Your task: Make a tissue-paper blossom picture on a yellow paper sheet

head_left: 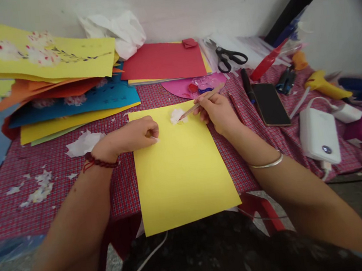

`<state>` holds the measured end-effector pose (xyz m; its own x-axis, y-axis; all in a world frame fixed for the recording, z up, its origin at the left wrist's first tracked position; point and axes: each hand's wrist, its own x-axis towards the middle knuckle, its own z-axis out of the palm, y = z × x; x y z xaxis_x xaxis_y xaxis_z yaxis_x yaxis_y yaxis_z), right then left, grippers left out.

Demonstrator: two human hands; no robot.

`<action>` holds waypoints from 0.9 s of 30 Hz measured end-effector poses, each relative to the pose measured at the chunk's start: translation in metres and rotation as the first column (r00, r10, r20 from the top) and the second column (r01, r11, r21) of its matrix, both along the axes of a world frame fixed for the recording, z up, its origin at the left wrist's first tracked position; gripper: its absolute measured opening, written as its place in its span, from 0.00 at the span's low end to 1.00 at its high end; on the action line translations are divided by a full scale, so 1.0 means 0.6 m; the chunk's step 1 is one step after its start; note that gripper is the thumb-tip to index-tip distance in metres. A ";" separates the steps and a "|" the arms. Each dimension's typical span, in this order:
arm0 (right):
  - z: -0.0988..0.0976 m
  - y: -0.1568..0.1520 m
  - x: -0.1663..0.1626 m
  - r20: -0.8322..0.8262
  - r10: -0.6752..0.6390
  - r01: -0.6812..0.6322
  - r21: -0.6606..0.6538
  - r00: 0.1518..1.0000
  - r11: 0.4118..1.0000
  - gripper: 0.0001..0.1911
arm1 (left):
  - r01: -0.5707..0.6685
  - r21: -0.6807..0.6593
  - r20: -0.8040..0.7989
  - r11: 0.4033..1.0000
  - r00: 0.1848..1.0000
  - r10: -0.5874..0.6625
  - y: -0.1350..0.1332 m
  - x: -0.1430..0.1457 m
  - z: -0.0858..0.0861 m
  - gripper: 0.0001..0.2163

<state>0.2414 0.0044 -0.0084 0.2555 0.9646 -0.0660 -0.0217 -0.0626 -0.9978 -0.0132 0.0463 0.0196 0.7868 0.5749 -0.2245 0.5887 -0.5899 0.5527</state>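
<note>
A sheet of yellow paper point(178, 171) lies in front of me, its near edge jutting past the table edge. Near its top sits a small crumpled tuft of white tissue point(176, 115). My right hand point(216, 111) is closed around a thin pale stick point(194, 107), whose narrow tip touches the tuft. At the sheet's upper left, my left hand point(146, 132) is pinched, with a small white scrap of tissue point(156, 139) showing at the fingertips. A larger piece of white tissue point(85, 143) lies by my left wrist.
Torn white scraps point(40, 188) lie at left. Behind are stacked coloured sheets, the top yellow one painted with flowers point(42, 53), and a red sheet point(162, 61). To the right are scissors point(229, 55), a black phone point(270, 104), a yellow glue gun point(326, 84) and a white power bank point(318, 134) with cables.
</note>
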 end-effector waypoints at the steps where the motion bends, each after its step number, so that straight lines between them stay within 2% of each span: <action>1: -0.001 0.000 0.000 -0.005 -0.002 0.002 0.000 1.000 1.000 0.09 | -0.008 -0.007 0.024 1.000 1.000 0.008 0.000 -0.002 0.001 0.04; 3: -0.002 0.002 0.002 -0.022 -0.002 0.002 0.000 1.000 1.000 0.08 | -0.043 -0.047 0.113 0.998 0.992 0.048 -0.002 -0.006 0.005 0.05; 5: -0.003 0.003 0.006 -0.043 -0.004 0.003 -0.005 0.999 1.000 0.08 | -0.096 -0.141 0.219 0.985 0.968 0.126 -0.004 -0.007 0.012 0.08; 8: -0.003 0.005 0.010 -0.068 -0.004 0.003 -0.011 0.998 1.000 0.10 | -0.161 -0.330 0.300 0.930 0.917 0.265 -0.006 0.003 0.026 0.09; 10: -0.001 0.005 0.011 -0.077 -0.003 0.002 -0.013 0.997 1.000 0.10 | -0.171 -0.400 0.330 0.900 0.890 0.315 -0.006 0.017 0.030 0.10; 13: 0.003 0.004 0.007 -0.075 0.003 -0.005 -0.021 0.997 1.000 0.10 | -0.192 -0.389 0.380 0.901 0.857 0.347 -0.005 0.042 0.024 0.17; 17: 0.010 0.002 0.002 -0.061 0.013 -0.015 -0.039 0.998 0.999 0.11 | -0.276 -0.356 0.391 0.893 0.824 0.410 -0.010 0.063 0.005 0.17; 22: 0.011 0.003 0.001 -0.047 0.010 -0.012 -0.040 0.999 0.999 0.10 | -0.363 -0.378 0.344 0.852 0.799 0.493 -0.019 0.060 -0.008 0.12; 27: 0.011 0.004 0.000 -0.052 0.005 -0.008 -0.056 0.999 0.998 0.10 | -0.346 -0.302 0.408 0.888 0.795 0.449 -0.023 0.050 0.000 0.06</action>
<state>0.2416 0.0067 -0.0017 0.2442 0.9605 -0.1336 -0.0732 -0.1191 -0.9902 0.0170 0.0327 0.0197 0.5385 0.8414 -0.0462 0.3976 -0.2053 0.8943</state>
